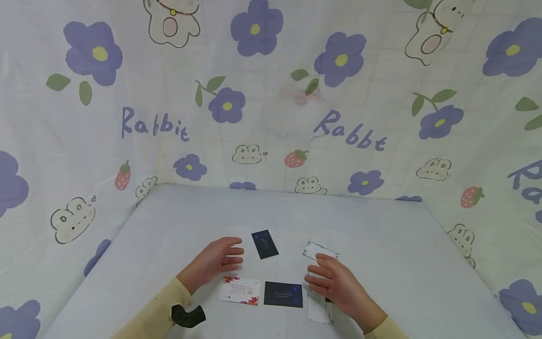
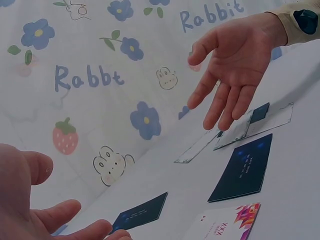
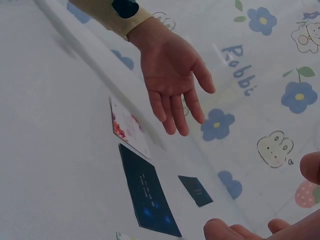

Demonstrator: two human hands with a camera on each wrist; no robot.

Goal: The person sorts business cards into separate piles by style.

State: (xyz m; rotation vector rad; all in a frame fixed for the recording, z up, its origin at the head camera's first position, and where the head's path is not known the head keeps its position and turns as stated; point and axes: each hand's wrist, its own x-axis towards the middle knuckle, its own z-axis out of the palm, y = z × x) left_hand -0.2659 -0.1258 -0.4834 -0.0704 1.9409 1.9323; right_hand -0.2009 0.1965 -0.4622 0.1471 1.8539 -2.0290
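My left hand (image 1: 215, 262) hovers at left with fingers extended and spread, holding nothing. My right hand (image 1: 340, 287) is likewise held over the table with loosely straight fingers and nothing in its grasp. Between them lie two dark business cards, a tilted one (image 1: 265, 244) farther back and a level one (image 1: 283, 294) in front. A white card with red flower corners (image 1: 240, 290) sits just below the left hand. White leaf-bordered cards, one behind (image 1: 317, 250) and one in front (image 1: 319, 310), are partly hidden by the right hand. A dark card (image 2: 259, 113) lies among them in the left wrist view.
The cards lie on a pale covered table (image 1: 364, 226). A curtain (image 1: 271, 117) printed with purple flowers, rabbits and strawberries closes off its back and sides. A black device (image 1: 187, 316) is strapped at the left sleeve.
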